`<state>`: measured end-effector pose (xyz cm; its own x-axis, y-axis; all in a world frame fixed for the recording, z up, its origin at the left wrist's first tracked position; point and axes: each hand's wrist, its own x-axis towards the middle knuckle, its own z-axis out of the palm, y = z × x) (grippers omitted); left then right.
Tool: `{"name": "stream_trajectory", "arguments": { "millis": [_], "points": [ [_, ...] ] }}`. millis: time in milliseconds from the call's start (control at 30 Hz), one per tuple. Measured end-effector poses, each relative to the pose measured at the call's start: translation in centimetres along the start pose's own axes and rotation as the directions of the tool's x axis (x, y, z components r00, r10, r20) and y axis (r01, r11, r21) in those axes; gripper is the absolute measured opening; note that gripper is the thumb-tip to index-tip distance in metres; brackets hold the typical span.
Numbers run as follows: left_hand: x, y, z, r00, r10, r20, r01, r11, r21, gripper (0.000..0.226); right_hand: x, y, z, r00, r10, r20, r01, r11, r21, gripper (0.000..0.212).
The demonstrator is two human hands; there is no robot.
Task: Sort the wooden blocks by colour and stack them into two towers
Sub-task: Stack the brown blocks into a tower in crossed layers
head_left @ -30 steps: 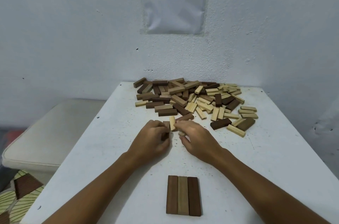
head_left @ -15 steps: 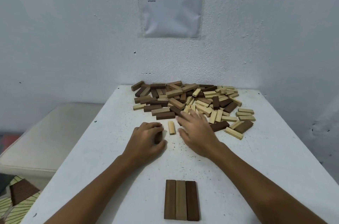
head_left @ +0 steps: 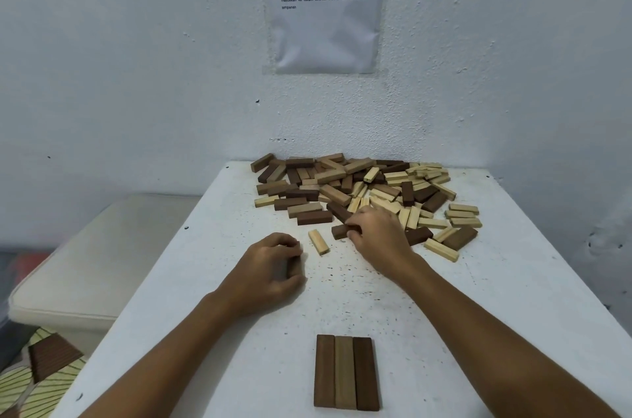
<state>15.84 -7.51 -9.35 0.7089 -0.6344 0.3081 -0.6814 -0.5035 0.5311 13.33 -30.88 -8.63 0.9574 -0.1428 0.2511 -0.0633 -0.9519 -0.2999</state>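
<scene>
— Where's your next block?
— Your right hand (head_left: 378, 239) pinches a dark block (head_left: 342, 231) at the pile's (head_left: 359, 188) near edge; your left hand (head_left: 273, 267) curls round another. Lift straight, don't drag.

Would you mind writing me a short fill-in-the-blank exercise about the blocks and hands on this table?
1. The row of blocks laid side by side at the near edge of the table holds ____ blocks.
2. The right hand pinches a ____ brown block at the pile's near edge.
3. The lone pale block lies between the two ____.
4. The left hand has its fingers ____ on the table.

Missing words: three; dark; hands; curled
</scene>
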Motion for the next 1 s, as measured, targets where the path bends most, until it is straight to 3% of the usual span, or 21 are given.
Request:
{"name": "stream_trajectory", "arguments": {
  "millis": [267,400,567,667,733,833,900,1000],
  "points": [
    [-0.5,-0.5,-0.5,0.998,-0.042,0.046,0.043,0.999,-0.005,0.058,-1.0,-0.8,-1.8,0.998,0.035,-0.053,-0.026,0.985,0.172,0.017],
    [-1.1,-0.5,-0.4,0.998,-0.046,0.036,0.047,0.998,-0.032,0.064,-4.2,-3.3,-2.5,0.989,-0.055,0.139,-0.004,0.920,0.392,0.017],
    [-1.0,-0.1,0.1,0.998,-0.060,0.023,0.061,0.997,-0.040,0.069,-6.1,-5.5,-1.7,0.970,-0.152,0.192,0.075,0.930,0.359,0.019],
    [-0.9,0.3,0.2,0.997,-0.070,0.035,0.070,0.997,-0.013,0.077,-5.8,-4.8,-1.8,0.981,-0.088,0.173,0.019,0.931,0.364,0.027],
    [-0.8,0.8,0.4,0.996,-0.083,0.038,0.083,0.997,0.005,0.082,-5.5,-3.0,-2.0,0.998,0.011,0.069,-0.031,0.952,0.304,0.030],
    [-0.7,1.3,1.0,0.995,-0.088,0.035,0.087,0.995,0.044,0.081,-5.4,0.7,-2.4,0.990,0.122,-0.067,-0.125,0.991,-0.038,0.041],
    [-0.7,1.5,1.5,0.996,-0.083,0.044,0.080,0.995,0.056,0.078,-6.0,2.8,-2.4,0.983,0.177,-0.040,-0.181,0.962,-0.202,0.045],
    [-0.7,2.1,2.0,0.998,-0.055,0.035,0.053,0.997,0.050,0.073,-7.6,4.5,-2.0,0.993,0.113,-0.012,-0.112,0.949,-0.294,0.041]
  ]
}}
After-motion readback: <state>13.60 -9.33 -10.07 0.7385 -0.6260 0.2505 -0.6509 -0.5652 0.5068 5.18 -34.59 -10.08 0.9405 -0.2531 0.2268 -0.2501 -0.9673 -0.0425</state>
